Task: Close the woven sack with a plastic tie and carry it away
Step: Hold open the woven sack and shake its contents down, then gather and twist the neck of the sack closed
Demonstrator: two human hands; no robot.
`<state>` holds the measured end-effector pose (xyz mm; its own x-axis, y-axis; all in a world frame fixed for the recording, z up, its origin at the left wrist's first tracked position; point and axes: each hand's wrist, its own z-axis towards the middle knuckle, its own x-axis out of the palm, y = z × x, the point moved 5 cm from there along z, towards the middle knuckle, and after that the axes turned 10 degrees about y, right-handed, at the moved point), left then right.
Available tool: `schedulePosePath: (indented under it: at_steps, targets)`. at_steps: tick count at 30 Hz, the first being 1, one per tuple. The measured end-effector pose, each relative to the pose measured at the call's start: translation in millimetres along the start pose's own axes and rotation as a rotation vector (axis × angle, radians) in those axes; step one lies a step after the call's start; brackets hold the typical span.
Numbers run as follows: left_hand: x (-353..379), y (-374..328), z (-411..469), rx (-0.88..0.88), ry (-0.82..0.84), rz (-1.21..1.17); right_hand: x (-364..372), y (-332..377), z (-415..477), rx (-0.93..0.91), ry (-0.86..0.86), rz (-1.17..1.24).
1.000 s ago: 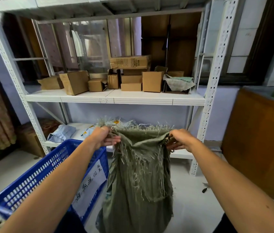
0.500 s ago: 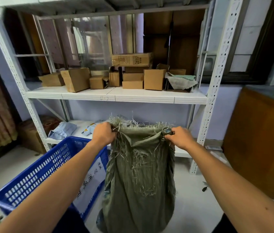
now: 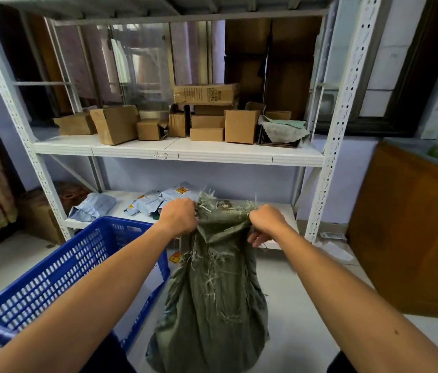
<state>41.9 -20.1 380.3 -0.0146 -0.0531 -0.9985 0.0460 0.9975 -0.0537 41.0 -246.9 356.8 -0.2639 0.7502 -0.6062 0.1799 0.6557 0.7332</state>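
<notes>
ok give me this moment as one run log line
woven sack: held up, mouth not tied | left hand: grips its rim | right hand: grips its rim | plastic tie: not seen

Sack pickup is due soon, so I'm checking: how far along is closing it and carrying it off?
Done: nothing sealed yet; the sack has its frayed top untied. In hand: the left hand and right hand grip the top edge at either side. Left: bunch the neck, fasten a tie (none shows on it), then carry it away.
</notes>
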Motion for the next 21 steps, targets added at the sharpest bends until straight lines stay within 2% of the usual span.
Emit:
schedulePosePath:
  at_steps: [2, 4, 6, 8, 10, 13, 16, 20, 21]
  targets:
    - [7, 10, 0, -0.1, 0.177, -0.531, 3, -5, 4, 0.026, 0.094, 0.308]
    - [14, 12, -6, -0.162, 0.316, -1.042, 4, -9, 11, 0.009, 0.168, 0.502]
    - [18, 15, -8, -0.214, 0.335, -1.397, 4, -12, 18, -0.017, 0.203, 0.6]
    - [23, 20, -6, -0.257, 0.291, -1.603, 5, -12, 21, -0.068, 0.177, 0.548]
    - [28, 20, 0, -0.246, 0.252, -1.612, 5, -10, 24, -0.114, 0.091, 0.347]
    - [31, 14, 5, -0.176, 0.227, -1.486, 4, -8, 30, -0.143, -0.064, 0.036]
    - [24, 13, 8, -0.066, 0.136, -1.19, -3, -10, 31, -0.145, -0.228, -0.185]
    - [21, 10, 8, -0.018, 0.165, -0.926, -7, -9, 25, -0.194, -0.285, -0.355]
    - [18, 10, 7, 0.003, 0.127, -0.784, -7, -8, 23, -0.204, -0.291, -0.39]
